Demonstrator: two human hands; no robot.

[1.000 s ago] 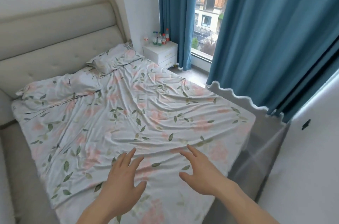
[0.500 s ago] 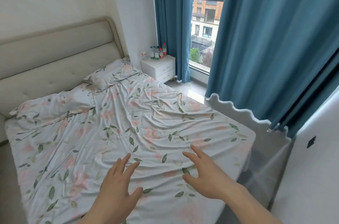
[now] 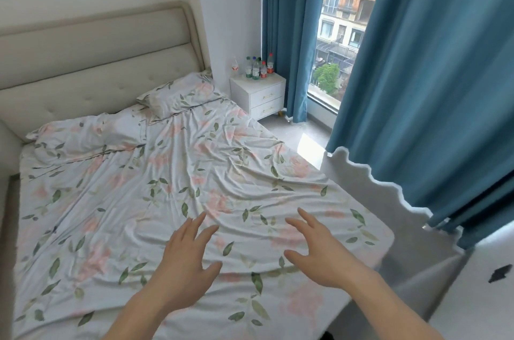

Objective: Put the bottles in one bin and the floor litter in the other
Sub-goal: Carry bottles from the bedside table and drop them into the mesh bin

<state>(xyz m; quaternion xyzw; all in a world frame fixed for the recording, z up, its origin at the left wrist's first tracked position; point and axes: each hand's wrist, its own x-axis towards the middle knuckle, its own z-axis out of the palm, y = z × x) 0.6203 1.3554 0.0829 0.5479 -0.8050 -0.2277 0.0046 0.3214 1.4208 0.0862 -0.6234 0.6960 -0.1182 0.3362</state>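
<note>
A bedroom seen from above. Two bare hands, the left hand (image 3: 185, 264) and the right hand (image 3: 319, 253), hover with fingers spread over a bed (image 3: 167, 186) covered in a wrinkled floral sheet. Far off, several bottles (image 3: 257, 68) stand upright together on a white nightstand (image 3: 258, 96) beside blue curtains (image 3: 431, 89) and a window (image 3: 339, 33).
</note>
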